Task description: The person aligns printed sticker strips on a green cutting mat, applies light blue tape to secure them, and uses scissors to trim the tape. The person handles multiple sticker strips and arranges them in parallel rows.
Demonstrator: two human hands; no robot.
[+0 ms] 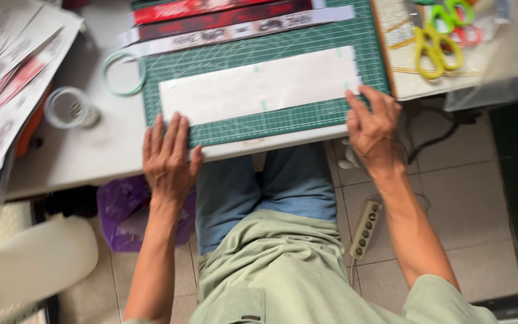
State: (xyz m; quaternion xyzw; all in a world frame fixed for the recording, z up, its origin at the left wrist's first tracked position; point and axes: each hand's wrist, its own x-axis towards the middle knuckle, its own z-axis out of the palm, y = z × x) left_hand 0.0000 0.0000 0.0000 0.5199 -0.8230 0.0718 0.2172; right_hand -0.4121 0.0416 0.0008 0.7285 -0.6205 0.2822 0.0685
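Both hands flat, open | left hand (166, 157) and right hand (373, 126) on cutting mat (307, 117) near edge; white sheet (259, 87) between

- Two hands: the left hand (168, 157) at 7 o'clock of the green cutting mat (307, 45), the right hand (374, 126) at its 4 o'clock corner.
- One cutting mat on the worktop (91, 150).
- One long white paper strip (259, 87) on the mat.
- Three printed strips (223, 21), red, dark and white, at the mat's 12 o'clock edge.
- Two tape rings at 9 o'clock: one pale green ring (123, 73), one clear ring (67, 108).
- Three pairs of scissors at 2 o'clock: yellow scissors (436, 51), green scissors (454, 12), red scissors (469, 36).
- One power strip (365, 229) on the floor at 5 o'clock.
- One purple bag (124, 210) at 7 o'clock.
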